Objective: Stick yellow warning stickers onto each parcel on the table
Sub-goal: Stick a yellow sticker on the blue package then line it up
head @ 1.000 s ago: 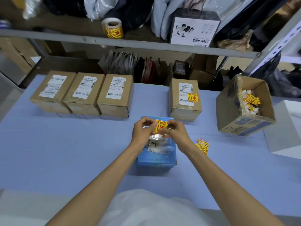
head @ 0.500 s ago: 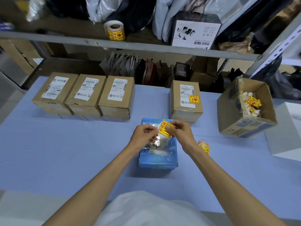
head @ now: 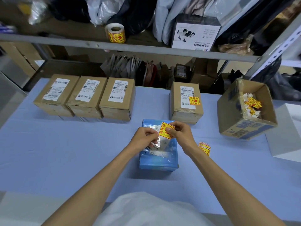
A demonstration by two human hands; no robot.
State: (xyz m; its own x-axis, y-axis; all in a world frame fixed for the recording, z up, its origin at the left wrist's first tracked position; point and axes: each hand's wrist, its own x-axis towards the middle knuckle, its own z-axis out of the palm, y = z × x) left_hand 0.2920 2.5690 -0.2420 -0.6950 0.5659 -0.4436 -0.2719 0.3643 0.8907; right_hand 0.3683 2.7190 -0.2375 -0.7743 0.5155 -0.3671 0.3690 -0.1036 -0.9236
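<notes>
A blue plastic-wrapped parcel (head: 158, 159) lies in front of me on the table. Above it my right hand (head: 181, 133) pinches a yellow warning sticker (head: 166, 130), tilted, by its right edge. My left hand (head: 144, 137) pinches the white backing paper (head: 160, 142) hanging below the sticker. Three brown cardboard parcels (head: 88, 97) with only white labels stand in a row at the back left. A fourth brown parcel (head: 185, 101) at the back centre carries a yellow sticker (head: 194, 100). A small stack of spare stickers (head: 204, 148) lies to the right of my right wrist.
An open cardboard box (head: 246, 126) with crumpled sticker backings sits tilted at the right. A white box (head: 286, 132) lies at the far right edge. A sticker roll (head: 115, 34) stands on the metal shelf behind the blue-covered table (head: 65, 160).
The sticker has tilted and separated from its backing: my left hand pulled the white backing down and left while my right hand kept the sticker.
</notes>
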